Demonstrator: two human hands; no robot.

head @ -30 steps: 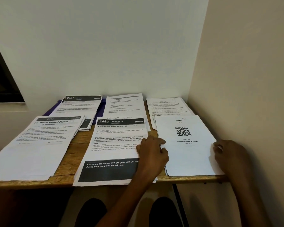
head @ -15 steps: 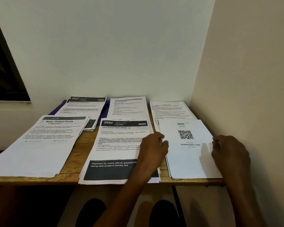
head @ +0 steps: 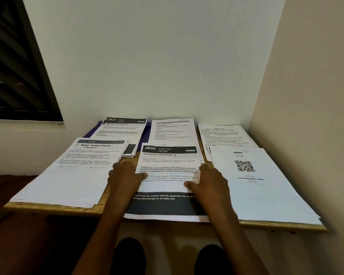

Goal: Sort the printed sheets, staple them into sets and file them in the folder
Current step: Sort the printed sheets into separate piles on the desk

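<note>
Hands, left and right, rest flat with relaxed fingers on either edge of the middle paper stack, gripping nothing.

Six stacks of white printed paper sheets lie on one wooden table, in two rows of three. The near row holds the stack headed "Water Potted Plants", the stack headed "2692" with a dark band along its bottom, and the stack bearing one black QR code. The far row holds the stack headed "2437", a plain text stack and another plain text stack. One purple folder shows beneath the far-left stack. Two bare hands are present: one left hand and one right hand.
</note>
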